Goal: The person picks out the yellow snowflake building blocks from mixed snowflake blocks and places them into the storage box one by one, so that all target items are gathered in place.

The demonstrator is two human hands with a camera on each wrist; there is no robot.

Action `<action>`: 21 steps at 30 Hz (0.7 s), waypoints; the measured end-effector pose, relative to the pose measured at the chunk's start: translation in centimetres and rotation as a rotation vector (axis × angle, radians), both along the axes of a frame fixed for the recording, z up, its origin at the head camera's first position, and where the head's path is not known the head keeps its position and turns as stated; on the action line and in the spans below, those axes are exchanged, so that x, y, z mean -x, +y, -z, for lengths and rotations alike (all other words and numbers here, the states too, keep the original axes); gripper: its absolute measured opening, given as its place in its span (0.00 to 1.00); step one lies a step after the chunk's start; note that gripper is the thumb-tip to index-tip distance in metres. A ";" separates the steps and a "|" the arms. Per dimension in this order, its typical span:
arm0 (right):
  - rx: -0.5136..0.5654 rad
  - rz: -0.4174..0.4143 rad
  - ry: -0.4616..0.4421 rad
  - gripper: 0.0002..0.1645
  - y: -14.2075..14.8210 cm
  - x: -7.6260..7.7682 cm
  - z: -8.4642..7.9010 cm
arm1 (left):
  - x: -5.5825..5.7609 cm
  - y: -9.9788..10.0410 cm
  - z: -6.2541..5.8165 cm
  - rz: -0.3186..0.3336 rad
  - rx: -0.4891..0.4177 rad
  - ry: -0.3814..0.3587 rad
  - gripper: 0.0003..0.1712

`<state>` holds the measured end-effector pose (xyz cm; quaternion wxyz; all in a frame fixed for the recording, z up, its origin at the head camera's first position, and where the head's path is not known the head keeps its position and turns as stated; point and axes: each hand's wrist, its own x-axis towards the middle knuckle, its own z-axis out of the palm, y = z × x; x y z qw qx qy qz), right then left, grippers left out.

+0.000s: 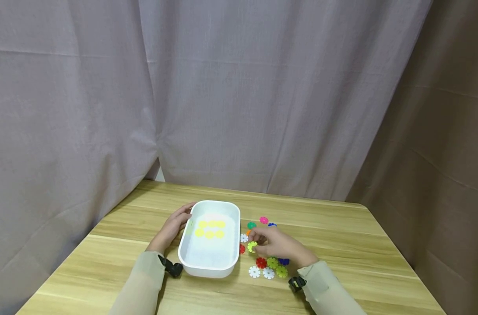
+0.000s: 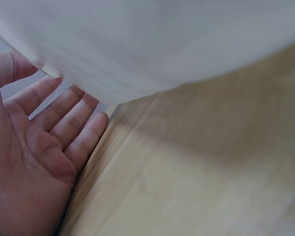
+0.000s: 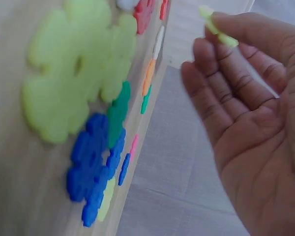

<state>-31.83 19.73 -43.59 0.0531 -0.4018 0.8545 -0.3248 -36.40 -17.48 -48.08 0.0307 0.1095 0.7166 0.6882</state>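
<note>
My left hand (image 1: 177, 223) lies against the left side of a white plastic tray (image 1: 209, 267), its fingers fairly straight and the thumb at the rim. Several yellow notched discs (image 1: 209, 235) lie flat inside the tray, in two rough rows. Just right of the tray, my right hand (image 1: 276, 243) pinches a yellow-green notched disc (image 1: 252, 246) between thumb and forefinger, above the table. In the right wrist view this pinched disc (image 3: 221, 30) appears edge-on, with the other fingers loosely bent. Some left fingertips are hidden behind the tray wall in the left wrist view.
Loose notched discs lie around my right hand: a red disc (image 1: 261, 262), white disc (image 1: 254, 272), yellow-green disc (image 1: 281, 271), green disc (image 1: 251, 225), pink disc (image 1: 264, 220) and several others. A grey curtain (image 1: 254, 109) hangs behind the wooden table (image 1: 321, 218).
</note>
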 end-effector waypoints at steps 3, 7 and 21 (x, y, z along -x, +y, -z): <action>0.039 -0.003 0.027 0.12 0.2 0.1 -0.2 | -0.1 0.0 0.0 0.001 0.003 -0.005 0.29; 0.101 -0.009 0.091 0.13 0.4 0.3 -0.9 | -0.1 0.1 -0.1 0.000 0.005 -0.003 0.29; 0.174 -0.024 0.106 0.11 -2.7 0.1 -3.0 | -0.1 0.0 -0.2 0.013 0.000 -0.001 0.28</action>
